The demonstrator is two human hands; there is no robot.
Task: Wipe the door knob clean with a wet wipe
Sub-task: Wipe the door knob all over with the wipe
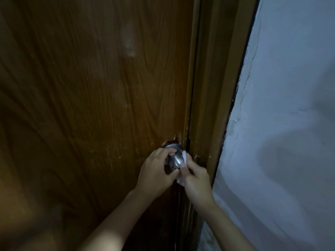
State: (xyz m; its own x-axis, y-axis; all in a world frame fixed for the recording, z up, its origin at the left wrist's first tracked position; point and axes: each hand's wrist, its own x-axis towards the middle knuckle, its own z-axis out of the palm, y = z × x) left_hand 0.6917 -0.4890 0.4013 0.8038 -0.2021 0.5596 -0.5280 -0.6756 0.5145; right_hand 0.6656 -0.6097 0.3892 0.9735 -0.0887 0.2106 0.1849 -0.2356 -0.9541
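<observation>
A round silver door knob sticks out of a dark brown wooden door, close to the door's right edge. My left hand wraps around the knob from the left, fingers over its top and thumb underneath. My right hand presses a white wet wipe against the knob's right side. The wipe also shows below my thumb, and most of it is hidden inside my fingers.
The brown door frame runs up beside the knob on the right. Past it stands a rough pale blue-white wall with cracks along the frame edge. The light is dim.
</observation>
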